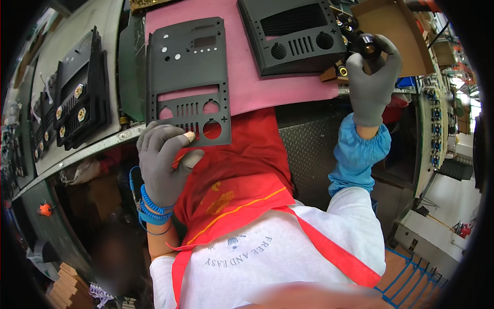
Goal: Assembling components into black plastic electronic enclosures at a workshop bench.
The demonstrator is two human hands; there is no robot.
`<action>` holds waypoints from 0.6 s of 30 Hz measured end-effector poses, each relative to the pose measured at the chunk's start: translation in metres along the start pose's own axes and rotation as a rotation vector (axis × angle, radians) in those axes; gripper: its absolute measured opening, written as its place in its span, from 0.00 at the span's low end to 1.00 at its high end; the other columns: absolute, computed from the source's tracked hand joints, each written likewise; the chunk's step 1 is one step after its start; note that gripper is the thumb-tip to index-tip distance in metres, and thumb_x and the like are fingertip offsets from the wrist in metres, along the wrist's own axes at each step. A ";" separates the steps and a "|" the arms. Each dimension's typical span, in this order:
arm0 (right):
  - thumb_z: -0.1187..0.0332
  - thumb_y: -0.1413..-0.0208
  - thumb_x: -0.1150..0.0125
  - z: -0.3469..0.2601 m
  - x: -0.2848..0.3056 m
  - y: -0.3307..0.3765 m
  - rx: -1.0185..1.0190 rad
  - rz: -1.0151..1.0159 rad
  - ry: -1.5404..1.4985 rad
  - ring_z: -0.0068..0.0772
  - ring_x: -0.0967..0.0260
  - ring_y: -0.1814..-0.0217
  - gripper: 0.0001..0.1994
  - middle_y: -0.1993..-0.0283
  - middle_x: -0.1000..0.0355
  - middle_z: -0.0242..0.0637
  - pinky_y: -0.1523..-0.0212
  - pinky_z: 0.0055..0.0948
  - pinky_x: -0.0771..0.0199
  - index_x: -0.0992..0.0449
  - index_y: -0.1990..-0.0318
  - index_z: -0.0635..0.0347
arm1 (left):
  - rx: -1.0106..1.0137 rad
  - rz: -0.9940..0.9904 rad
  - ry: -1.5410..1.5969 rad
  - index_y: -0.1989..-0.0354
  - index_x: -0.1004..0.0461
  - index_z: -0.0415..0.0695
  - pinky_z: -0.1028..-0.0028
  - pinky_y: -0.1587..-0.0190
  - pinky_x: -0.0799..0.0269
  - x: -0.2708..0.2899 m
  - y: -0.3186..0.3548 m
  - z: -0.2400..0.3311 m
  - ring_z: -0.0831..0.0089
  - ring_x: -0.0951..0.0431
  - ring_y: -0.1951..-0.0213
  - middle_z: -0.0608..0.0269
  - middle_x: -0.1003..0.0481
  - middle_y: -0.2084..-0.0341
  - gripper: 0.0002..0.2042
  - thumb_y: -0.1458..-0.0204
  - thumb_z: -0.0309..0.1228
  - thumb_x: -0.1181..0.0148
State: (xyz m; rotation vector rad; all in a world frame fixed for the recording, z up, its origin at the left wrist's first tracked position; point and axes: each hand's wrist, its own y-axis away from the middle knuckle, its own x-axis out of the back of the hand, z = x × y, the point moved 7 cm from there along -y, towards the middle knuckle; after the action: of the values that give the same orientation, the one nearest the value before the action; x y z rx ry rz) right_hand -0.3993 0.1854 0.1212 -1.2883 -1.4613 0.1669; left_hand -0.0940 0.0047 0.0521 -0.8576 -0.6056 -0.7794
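Note:
A flat black metal panel (pixel 193 67) with round holes, slots and a rectangular cutout lies on a pink mat (pixel 288 95). My gloved left hand (pixel 162 157) is closed at its near left corner, fingers over the edge and thumb below. A black round socket connector (pixel 368 46) with a shiny middle is between the thumb and curled fingers of my gloved right hand (pixel 375 82). That hand is over the near side of a cardboard box (pixel 404 41), where several similar connectors lie. Left of the box sits a stack of matching black panels (pixel 293 38).
On the left bench (pixel 110 139), black panels (pixel 77 98) with brass-coloured fittings stand close together. A metal edge runs along the bench front. A blue coiled cord (pixel 154 208) hangs from my left wrist. Below the mat is a patterned metal plate (pixel 314 141).

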 end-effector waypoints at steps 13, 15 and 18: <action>0.79 0.63 0.33 -0.195 -0.055 0.081 0.551 -0.391 -0.886 0.39 0.29 0.58 0.23 0.53 0.33 0.43 0.62 0.31 0.25 0.26 0.54 0.56 | 0.340 0.550 1.290 0.51 0.33 0.37 0.68 0.46 0.27 -0.022 0.006 -0.002 0.67 0.25 0.50 0.48 0.30 0.47 0.17 0.49 0.14 0.43; 0.77 0.60 0.32 -0.201 -0.059 0.079 0.530 -0.450 -0.999 0.40 0.29 0.58 0.21 0.53 0.33 0.43 0.61 0.31 0.26 0.27 0.54 0.57 | 0.336 0.572 1.324 0.53 0.31 0.38 0.68 0.45 0.29 -0.021 0.012 -0.011 0.67 0.24 0.51 0.48 0.30 0.46 0.15 0.49 0.14 0.43; 0.78 0.57 0.30 -0.201 -0.067 0.078 0.307 -0.594 -1.160 0.34 0.28 0.57 0.22 0.52 0.34 0.43 0.57 0.28 0.24 0.27 0.51 0.61 | 0.440 0.546 1.499 0.54 0.30 0.39 0.70 0.46 0.29 -0.027 0.023 -0.025 0.70 0.24 0.54 0.57 0.26 0.55 0.14 0.48 0.26 0.39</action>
State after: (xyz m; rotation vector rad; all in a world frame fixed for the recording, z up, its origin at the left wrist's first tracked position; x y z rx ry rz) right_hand -0.2131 0.0604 0.0994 -0.3915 -2.5876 0.7922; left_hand -0.0877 0.0031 0.0091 0.1217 0.7569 -0.5473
